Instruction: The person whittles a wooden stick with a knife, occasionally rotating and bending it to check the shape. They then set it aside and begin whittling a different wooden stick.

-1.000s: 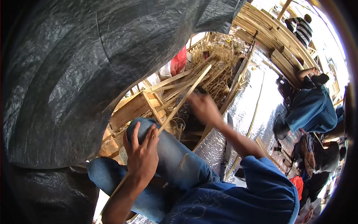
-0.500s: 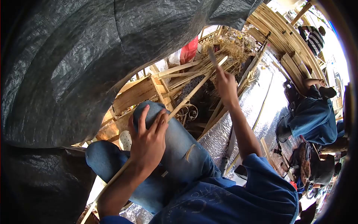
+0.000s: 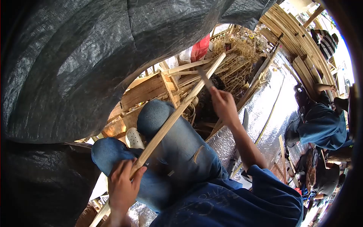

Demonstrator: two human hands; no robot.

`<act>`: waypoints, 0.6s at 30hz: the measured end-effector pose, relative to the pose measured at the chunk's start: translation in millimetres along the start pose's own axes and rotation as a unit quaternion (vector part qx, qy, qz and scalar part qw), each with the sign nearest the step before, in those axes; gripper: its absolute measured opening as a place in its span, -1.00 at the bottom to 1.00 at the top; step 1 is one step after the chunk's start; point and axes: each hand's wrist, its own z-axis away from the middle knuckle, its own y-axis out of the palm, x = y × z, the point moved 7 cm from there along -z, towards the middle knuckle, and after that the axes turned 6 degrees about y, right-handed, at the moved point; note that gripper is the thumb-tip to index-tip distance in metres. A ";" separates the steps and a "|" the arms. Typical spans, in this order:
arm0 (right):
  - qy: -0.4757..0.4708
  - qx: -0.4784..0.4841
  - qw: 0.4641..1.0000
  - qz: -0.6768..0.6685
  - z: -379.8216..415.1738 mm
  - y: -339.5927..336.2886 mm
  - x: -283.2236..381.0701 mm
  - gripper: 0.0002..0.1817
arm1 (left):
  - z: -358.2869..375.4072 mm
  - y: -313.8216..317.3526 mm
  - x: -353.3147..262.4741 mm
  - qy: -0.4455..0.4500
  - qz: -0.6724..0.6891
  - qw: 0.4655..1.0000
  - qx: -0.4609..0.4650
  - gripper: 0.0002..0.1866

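A long pale bamboo strip (image 3: 166,126) runs slantwise across my jeans, from the lower left up past my knees. Low on it, my left hand (image 3: 124,185) is closed around the strip, with the thumb on the near side. My right hand (image 3: 225,108) grips a knife (image 3: 205,78); its handle is hidden in the fist. The blade points up and left and crosses close to the strip's far end in this view. A small curled shaving (image 3: 196,154) lies on my right thigh.
A dark tarp (image 3: 75,75) hangs at the left. Beyond my knees are a wooden frame (image 3: 145,92) and a heap of shavings (image 3: 242,51). Silvery foil sheeting (image 3: 270,102) covers the ground at the right. Stacked slats (image 3: 298,36) and other people (image 3: 321,125) are farther right.
My left hand has slid from the knee down toward the lower left and now wraps the strip. The strip's broad face shows more. The knife has moved down and left, nearer the strip.
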 end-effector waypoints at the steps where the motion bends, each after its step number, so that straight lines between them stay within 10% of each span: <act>1: 0.006 0.002 0.998 -0.060 -8.6 -5.9 -5.4 -0.45 | 2.8 -0.3 1.8 0.020 -0.020 1.000 0.006 -0.66; 18: -0.063 -0.049 0.988 -0.134 -46.3 -51.3 11.6 -0.53 | -45.2 25.8 -15.5 0.101 -0.112 0.988 0.015 -0.66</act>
